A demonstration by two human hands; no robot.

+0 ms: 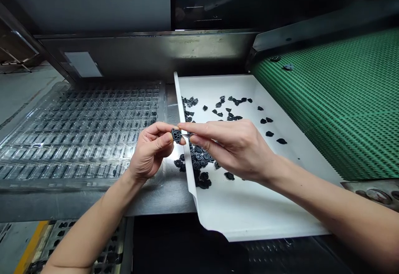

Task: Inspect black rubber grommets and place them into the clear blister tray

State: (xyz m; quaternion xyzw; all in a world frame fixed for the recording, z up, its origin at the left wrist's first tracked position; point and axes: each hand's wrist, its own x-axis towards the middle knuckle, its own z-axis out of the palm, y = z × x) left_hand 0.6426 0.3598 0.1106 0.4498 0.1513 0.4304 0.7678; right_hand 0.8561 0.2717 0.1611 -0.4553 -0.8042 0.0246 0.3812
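Between the thumb and fingers of my left hand (pixel 154 147) is a small black part (pixel 176 135) with a round, spoked face turned toward the camera. My right hand (pixel 230 145) meets it from the right, thumb and forefinger pinched on a thin, pale, pointed thing (pixel 185 134) whose tip touches the part's edge. Both hands hover over the raised left edge of a white tray (pixel 262 207). Many similar black parts (pixel 199 157) lie heaped along that edge, partly hidden behind my right hand, and others are scattered farther back.
Stacked clear plastic trays (pixel 77 132) with pockets sit at the left on a metal table (pixel 165 199). A green conveyor belt (pixel 336 99) slopes along the right, carrying a couple of parts. A metal machine panel (pixel 212 53) stands behind. Another filled tray (pixel 56 240) is at lower left.
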